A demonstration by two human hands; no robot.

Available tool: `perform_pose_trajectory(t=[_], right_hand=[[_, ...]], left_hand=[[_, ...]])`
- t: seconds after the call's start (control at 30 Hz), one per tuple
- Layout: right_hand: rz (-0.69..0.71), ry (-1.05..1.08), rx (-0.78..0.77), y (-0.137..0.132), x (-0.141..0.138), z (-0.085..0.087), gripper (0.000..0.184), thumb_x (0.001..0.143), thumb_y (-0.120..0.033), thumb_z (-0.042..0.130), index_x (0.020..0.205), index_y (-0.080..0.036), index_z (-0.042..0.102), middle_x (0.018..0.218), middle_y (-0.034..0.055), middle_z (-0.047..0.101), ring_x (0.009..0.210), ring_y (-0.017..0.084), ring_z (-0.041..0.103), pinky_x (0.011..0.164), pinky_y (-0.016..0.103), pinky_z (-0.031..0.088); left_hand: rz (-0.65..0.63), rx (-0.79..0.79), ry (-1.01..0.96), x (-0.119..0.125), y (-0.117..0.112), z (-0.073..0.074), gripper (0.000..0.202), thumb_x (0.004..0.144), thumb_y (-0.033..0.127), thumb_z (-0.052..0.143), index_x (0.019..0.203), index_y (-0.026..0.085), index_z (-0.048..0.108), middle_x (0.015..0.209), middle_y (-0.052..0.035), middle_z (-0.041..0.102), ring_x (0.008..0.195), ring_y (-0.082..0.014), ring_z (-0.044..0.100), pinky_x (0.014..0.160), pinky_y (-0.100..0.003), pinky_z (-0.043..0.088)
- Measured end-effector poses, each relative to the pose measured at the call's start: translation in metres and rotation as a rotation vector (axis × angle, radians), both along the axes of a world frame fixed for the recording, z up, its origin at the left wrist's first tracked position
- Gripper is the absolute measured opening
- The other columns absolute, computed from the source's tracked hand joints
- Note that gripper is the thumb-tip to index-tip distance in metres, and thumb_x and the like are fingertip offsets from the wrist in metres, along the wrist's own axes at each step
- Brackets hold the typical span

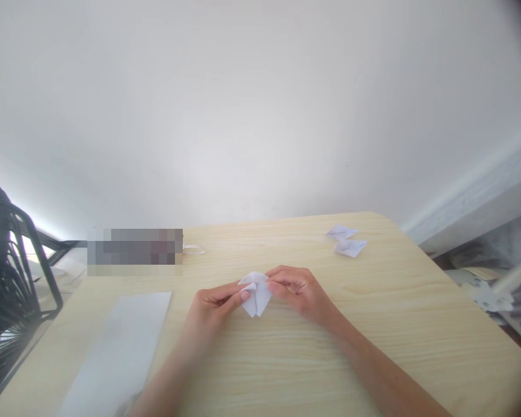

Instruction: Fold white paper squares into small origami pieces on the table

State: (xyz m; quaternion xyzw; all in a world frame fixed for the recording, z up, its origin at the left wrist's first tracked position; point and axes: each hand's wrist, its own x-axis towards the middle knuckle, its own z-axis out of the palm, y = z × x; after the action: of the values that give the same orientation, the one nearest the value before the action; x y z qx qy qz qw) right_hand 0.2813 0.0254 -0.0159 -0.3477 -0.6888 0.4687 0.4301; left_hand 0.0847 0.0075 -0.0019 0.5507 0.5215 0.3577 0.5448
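Observation:
A small piece of folded white paper [256, 292] is held up between both hands near the middle of the table. My left hand [219, 301] pinches its left side, the thumb lying on the front face and the fingers behind. On the right side, my right hand [297, 289] grips the paper's upper edge between thumb and fingers. Two narrow flaps point down at the bottom, with a slit between them. Farther back on the right lie two folded white paper pieces, one [342, 231] behind the other [351, 248].
White sheets [125, 341] lie on the wooden table [260, 370] at the left. A blurred-out dark object [134, 249] with a light loop [194, 249] sits at the back left. A black woven chair [8, 289] stands left, and a white wall [252, 116] rises behind.

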Motion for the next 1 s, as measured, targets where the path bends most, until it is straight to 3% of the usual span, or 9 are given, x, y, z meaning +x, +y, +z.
perform_pose_trajectory(t=[0.2, 0.4, 0.6, 0.73, 0.87, 1.0], right_hand=[[-0.145, 0.124, -0.201, -0.003, -0.009, -0.005, 0.012, 0.075, -0.027, 0.06, 0.077, -0.015, 0.061, 0.074, 0.0038, 0.067, 0.068, 0.016, 0.064, 0.065, 0.028, 0.052], [-0.147, 0.236, -0.287, -0.004, -0.015, -0.004, 0.013, 0.074, -0.026, 0.061, 0.074, -0.016, 0.054, 0.069, 0.002, 0.066, 0.063, 0.015, 0.064, 0.06, 0.029, 0.055], [-0.154, 0.034, -0.161, -0.007, -0.012, -0.005, 0.011, 0.075, -0.026, 0.06, 0.074, -0.015, 0.057, 0.071, 0.0042, 0.067, 0.064, 0.016, 0.065, 0.059, 0.026, 0.054], [-0.135, -0.072, -0.073, -0.008, -0.011, -0.003, 0.011, 0.075, -0.026, 0.06, 0.072, -0.016, 0.059, 0.068, 0.003, 0.067, 0.062, 0.015, 0.065, 0.057, 0.023, 0.051], [-0.06, 0.013, -0.187, -0.007, -0.013, -0.003, 0.013, 0.074, -0.029, 0.06, 0.076, -0.016, 0.056, 0.073, 0.0032, 0.067, 0.066, 0.015, 0.065, 0.059, 0.023, 0.052], [0.019, 0.053, -0.338, -0.006, -0.013, -0.005, 0.025, 0.075, -0.032, 0.06, 0.093, -0.016, 0.054, 0.073, 0.0028, 0.066, 0.063, 0.015, 0.064, 0.058, 0.025, 0.053]], left_hand=[[0.083, -0.021, -0.237, 0.006, 0.0, -0.003, 0.019, 0.074, 0.024, 0.062, 0.092, 0.02, 0.067, 0.09, -0.0013, 0.071, 0.087, -0.0179, 0.062, 0.077, -0.023, 0.047], [0.08, -0.148, -0.414, 0.005, 0.002, -0.008, 0.025, 0.074, 0.023, 0.062, 0.098, 0.018, 0.056, 0.079, -0.0038, 0.072, 0.073, -0.0159, 0.063, 0.069, -0.027, 0.048], [0.049, -0.21, -0.285, 0.003, 0.003, -0.007, 0.029, 0.072, 0.026, 0.065, 0.098, 0.016, 0.061, 0.088, -0.0053, 0.07, 0.083, -0.0175, 0.061, 0.074, -0.025, 0.046], [0.038, -0.141, -0.182, 0.003, 0.004, -0.004, 0.018, 0.073, 0.029, 0.063, 0.084, 0.015, 0.067, 0.08, -0.0027, 0.069, 0.073, -0.0145, 0.058, 0.066, -0.021, 0.043], [0.004, -0.126, -0.213, 0.003, 0.003, -0.003, 0.018, 0.076, 0.03, 0.059, 0.076, 0.014, 0.066, 0.066, 0.0003, 0.064, 0.061, -0.0114, 0.053, 0.056, -0.019, 0.039], [0.046, -0.151, -0.212, 0.002, 0.002, -0.006, 0.02, 0.073, 0.031, 0.062, 0.083, 0.014, 0.067, 0.073, -0.0028, 0.068, 0.067, -0.0149, 0.057, 0.06, -0.022, 0.042]])
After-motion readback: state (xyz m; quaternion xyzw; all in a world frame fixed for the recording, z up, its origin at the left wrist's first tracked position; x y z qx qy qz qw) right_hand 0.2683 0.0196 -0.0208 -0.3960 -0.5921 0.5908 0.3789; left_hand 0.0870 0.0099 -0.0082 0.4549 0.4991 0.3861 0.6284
